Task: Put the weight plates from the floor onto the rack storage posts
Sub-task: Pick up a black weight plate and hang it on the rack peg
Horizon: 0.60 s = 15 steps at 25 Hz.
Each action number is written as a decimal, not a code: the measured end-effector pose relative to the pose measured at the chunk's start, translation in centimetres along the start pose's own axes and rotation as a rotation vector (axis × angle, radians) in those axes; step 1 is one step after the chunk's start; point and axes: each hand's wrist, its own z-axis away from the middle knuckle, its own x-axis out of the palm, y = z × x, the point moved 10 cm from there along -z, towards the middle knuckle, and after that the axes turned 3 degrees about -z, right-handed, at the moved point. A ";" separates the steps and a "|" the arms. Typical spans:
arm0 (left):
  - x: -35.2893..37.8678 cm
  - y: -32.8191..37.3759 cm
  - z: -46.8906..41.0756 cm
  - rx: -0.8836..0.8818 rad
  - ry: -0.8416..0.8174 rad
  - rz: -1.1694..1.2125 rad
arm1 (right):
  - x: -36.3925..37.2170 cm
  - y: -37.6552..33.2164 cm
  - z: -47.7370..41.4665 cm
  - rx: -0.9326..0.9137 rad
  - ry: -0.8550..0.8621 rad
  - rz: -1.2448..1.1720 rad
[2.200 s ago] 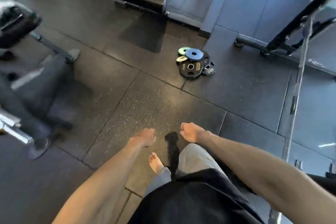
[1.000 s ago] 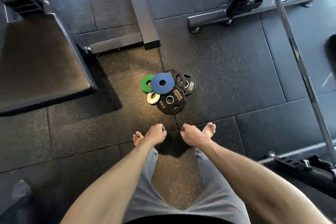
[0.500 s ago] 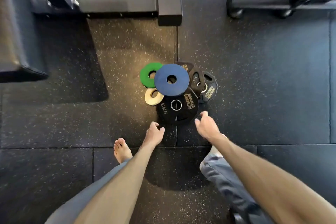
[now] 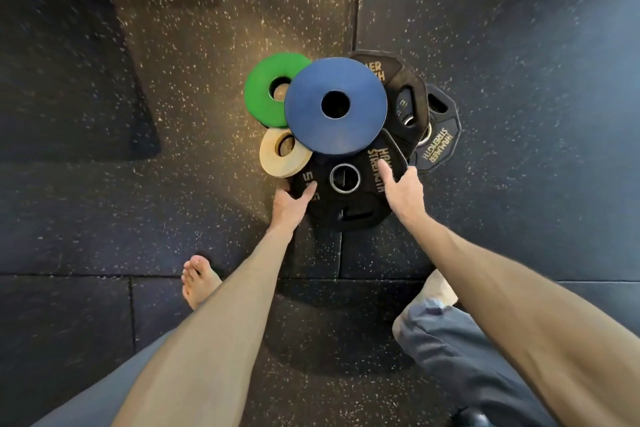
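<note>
Black plate [image 4: 348, 206] lies partly under blue plate [image 4: 332, 137].

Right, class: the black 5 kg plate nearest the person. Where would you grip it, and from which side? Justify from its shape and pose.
Grip the black plate at its left and right rim, from the near side. The blue plate lies on its far part, so only the near half is free. The left hand and right hand pinch there, thumbs on top.
</note>
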 end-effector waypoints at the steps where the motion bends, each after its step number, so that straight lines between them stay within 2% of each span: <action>1: 0.0 0.2 -0.5 0.013 0.013 0.010 | -0.1 0.0 0.2 -0.011 0.024 -0.043; 3: 0.1 0.5 -0.9 0.042 0.047 0.010 | -0.2 -0.2 0.8 -0.037 0.064 -0.071; 7: 1.2 0.0 -0.6 0.033 0.105 0.063 | -0.8 -0.7 1.7 -0.112 0.163 0.019; 9: 1.8 -1.2 -0.3 -0.049 0.088 0.178 | -0.9 -0.9 2.3 -0.124 0.193 0.030; 13: 2.0 -3.4 0.2 -0.179 -0.015 0.556 | -1.0 -1.3 4.0 -0.094 0.219 0.001; 15: 1.6 -4.1 0.4 -0.192 -0.016 0.557 | -1.1 -1.5 5.1 -0.072 0.222 -0.051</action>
